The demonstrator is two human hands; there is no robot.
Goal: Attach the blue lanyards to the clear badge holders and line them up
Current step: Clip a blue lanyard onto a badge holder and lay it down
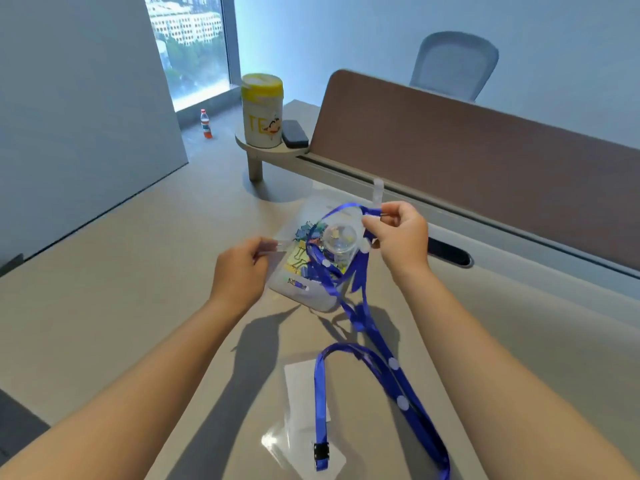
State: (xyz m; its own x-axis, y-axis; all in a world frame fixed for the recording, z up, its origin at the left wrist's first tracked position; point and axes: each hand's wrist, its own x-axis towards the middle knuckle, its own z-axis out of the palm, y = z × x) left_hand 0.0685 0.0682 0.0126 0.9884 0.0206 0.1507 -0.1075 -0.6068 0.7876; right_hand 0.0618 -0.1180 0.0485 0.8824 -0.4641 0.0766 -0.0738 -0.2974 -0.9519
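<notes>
My right hand (398, 233) pinches the clip end of a blue lanyard (349, 299) above the table; its ribbon hangs down in a tangled loop toward the near edge. My left hand (242, 268) holds a small clear strap (277, 244) between thumb and fingers, level with the lanyard and apart from it. A clear badge holder (304, 407) lies flat near the front edge with a second blue lanyard (320, 403) across it, black clip at its end. A clear plastic bag (301, 285) of parts, with a small clear cup (341, 239), lies between my hands.
A yellow-lidded wipes canister (262, 110) and a dark case (294, 133) stand on a small round shelf at the back. A brown divider panel (485, 157) runs along the right. A bottle (206, 124) stands on the floor by the window, an office chair (453, 64) behind the divider.
</notes>
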